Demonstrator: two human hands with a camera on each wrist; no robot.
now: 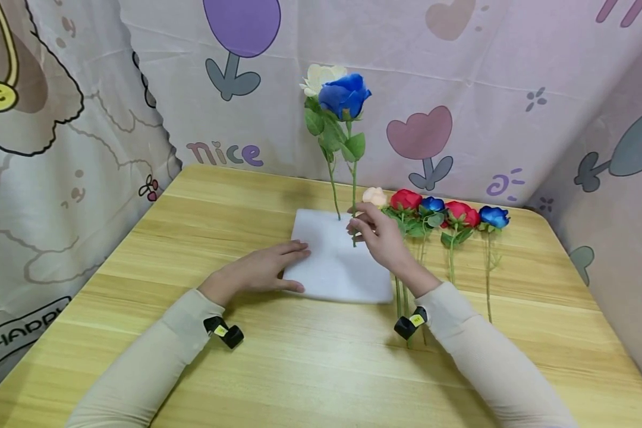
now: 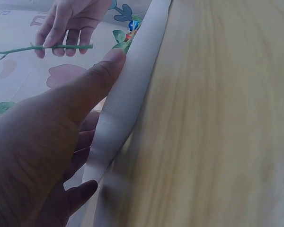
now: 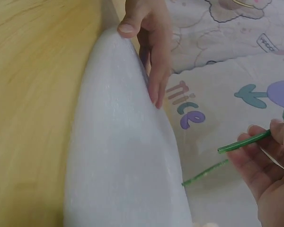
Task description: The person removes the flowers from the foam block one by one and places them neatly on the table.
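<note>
Near its lower stem, my right hand (image 1: 377,235) pinches an artificial blue rose (image 1: 345,97) held upright. The cut stem end points down over a white foam block (image 1: 348,279); the right wrist view shows that end apart from the foam. A white artificial flower (image 1: 317,80) stands in the block near its back edge, partly hidden behind the blue bloom. My left hand (image 1: 262,267) rests on the block's left side, fingers extended over the top and thumb (image 2: 106,71) along the near edge.
To the right lies a row of artificial flowers: a cream one (image 1: 374,196), red roses (image 1: 405,199) and blue roses (image 1: 494,216), stems toward the near side. My right forearm crosses over some stems. A printed curtain (image 1: 353,35) hangs behind the wooden table (image 1: 321,368).
</note>
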